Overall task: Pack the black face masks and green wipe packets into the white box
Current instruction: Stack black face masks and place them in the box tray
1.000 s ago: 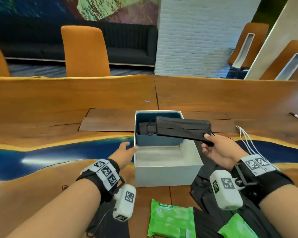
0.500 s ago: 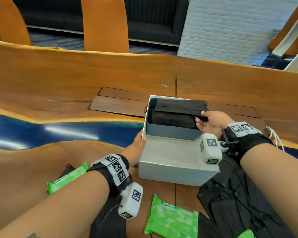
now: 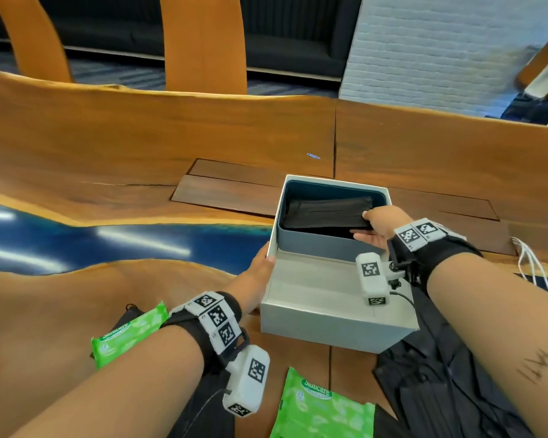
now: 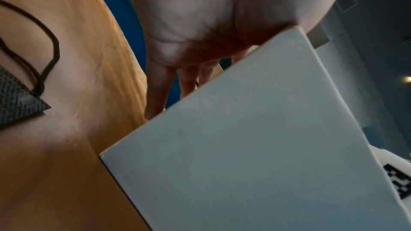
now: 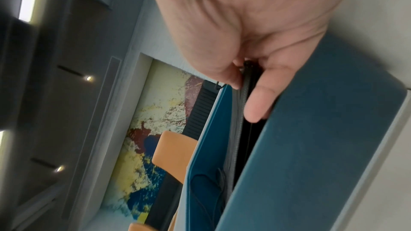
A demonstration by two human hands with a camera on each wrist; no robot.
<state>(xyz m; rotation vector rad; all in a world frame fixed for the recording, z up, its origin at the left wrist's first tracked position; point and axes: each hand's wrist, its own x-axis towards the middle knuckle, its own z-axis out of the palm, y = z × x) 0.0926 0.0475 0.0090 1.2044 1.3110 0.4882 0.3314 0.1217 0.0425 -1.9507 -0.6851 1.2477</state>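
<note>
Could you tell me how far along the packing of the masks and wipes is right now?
Early stage. The right hand pinches a black mask down into the white box's blue compartment, while the left hand steadies the box. Left: two green wipe packets and a pile of masks on the table.

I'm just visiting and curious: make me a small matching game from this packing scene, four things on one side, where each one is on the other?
Things:
1. black face mask
2. person's left hand
3. green wipe packet with the logo
4. white cord

Places:
A. table, right of the white box
B. against the box's left wall
C. in the box's blue compartment, pinched by the right hand
D. table, in front of the box

Pairs: 1-C, 2-B, 3-D, 4-A
</note>
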